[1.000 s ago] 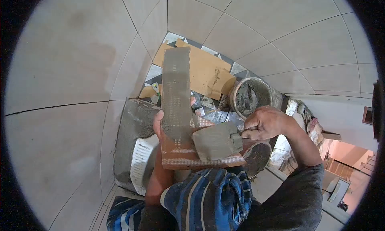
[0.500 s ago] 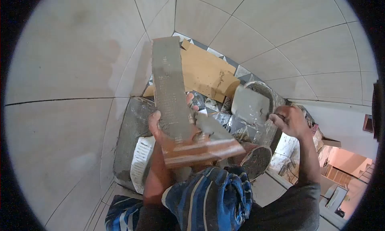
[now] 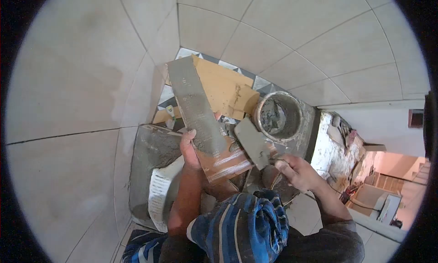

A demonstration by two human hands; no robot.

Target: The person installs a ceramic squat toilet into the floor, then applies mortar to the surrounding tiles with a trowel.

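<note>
My left hand point(image 3: 190, 146) grips a long strip of tile point(image 3: 229, 171) by its left edge, ribbed back facing up. Grey mortar point(image 3: 194, 92) coats the far and middle parts of the strip; its near end shows bare reddish-brown clay with pale streaks. In my right hand point(image 3: 299, 171) is the handle of a trowel point(image 3: 252, 142). The trowel's flat blade, smeared with mortar, lies at the right edge of the strip; whether it touches cannot be seen. Beyond the trowel stands a round bucket point(image 3: 299, 119) with wet mortar inside.
Cardboard point(image 3: 223, 83) covers patterned floor tiles in the corner. A small bottle point(image 3: 170, 111) stands left of the strip. A curved white piece with ridges point(image 3: 158, 194) sits beside my left forearm. Large tiled walls point(image 3: 68, 80) enclose the left and back. Rubble point(image 3: 337, 140) lies at right.
The trowel has come left and nearer, from beside the bucket to the strip's edge. The strip has tilted, and the mortar lump overhanging its right side no longer shows.
</note>
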